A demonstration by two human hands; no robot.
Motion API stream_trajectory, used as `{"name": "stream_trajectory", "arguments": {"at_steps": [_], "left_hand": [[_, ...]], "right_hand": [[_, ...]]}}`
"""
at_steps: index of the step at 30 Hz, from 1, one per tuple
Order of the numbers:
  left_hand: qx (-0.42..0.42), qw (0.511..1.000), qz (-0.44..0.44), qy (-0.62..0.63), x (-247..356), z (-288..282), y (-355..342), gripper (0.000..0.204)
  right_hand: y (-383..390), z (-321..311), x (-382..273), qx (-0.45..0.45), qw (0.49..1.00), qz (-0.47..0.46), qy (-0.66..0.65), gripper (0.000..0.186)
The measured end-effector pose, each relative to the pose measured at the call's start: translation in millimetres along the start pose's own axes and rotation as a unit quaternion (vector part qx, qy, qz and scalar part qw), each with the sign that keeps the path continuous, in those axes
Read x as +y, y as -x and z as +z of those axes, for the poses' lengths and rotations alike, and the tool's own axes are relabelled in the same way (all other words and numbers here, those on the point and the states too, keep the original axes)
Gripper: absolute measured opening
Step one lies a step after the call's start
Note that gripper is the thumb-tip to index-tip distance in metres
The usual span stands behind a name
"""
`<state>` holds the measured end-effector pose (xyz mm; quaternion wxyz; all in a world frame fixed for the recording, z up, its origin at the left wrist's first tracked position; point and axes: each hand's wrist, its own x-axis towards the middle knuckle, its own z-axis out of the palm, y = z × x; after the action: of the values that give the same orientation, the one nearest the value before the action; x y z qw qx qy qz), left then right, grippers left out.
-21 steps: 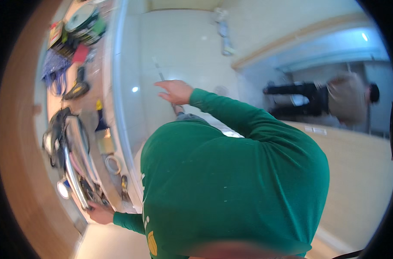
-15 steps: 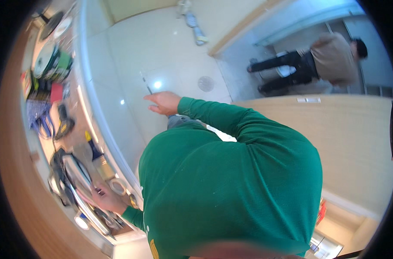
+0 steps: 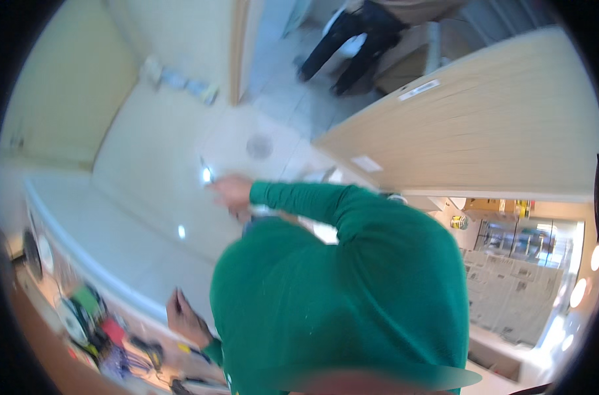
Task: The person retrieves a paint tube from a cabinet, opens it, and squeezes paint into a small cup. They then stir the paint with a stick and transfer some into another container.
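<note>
My right hand (image 3: 233,193) reaches across in front of me above the pale floor, its fingers closed around a thin, slender tool (image 3: 206,167) whose kind is too blurred to tell. At lower left, my left hand (image 3: 186,320) hovers by the counter's edge (image 3: 131,286), its fingers drawn together. Whether something small sits in them cannot be made out. On the counter nearest that hand lie a dark handheld tool (image 3: 148,350), a red item (image 3: 113,331) and a blue-purple cloth or bag (image 3: 116,362). A round tub (image 3: 75,322) stands beyond them.
A wooden door (image 3: 490,118) stands ajar at right. Past it, another person's dark-trousered legs (image 3: 355,36) show in a grey-tiled room. A round drain (image 3: 260,146) is set in the floor. Small items (image 3: 181,84) lie by the far wall. Newspaper (image 3: 510,289) covers a surface at right.
My view has swung left. My left hand has come off the cluttered counter and moved away from the tools there. The right hand still holds the thin tool over the floor.
</note>
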<state>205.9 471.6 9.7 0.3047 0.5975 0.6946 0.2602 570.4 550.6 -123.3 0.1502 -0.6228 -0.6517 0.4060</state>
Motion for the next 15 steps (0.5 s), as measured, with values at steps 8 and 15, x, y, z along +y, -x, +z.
{"name": "stream_trajectory", "arguments": {"at_steps": [8,15], "left_hand": [[-0.037,0.996,0.037,0.066,30,49,-100,0.023],[-0.098,0.991,0.019,0.087,28,81,-181,0.025]], "right_hand": [[-27,-73,3,0.041,0.998,0.011,0.044,0.055],[-64,-61,4,-0.019,0.998,0.043,0.034,0.055]]}}
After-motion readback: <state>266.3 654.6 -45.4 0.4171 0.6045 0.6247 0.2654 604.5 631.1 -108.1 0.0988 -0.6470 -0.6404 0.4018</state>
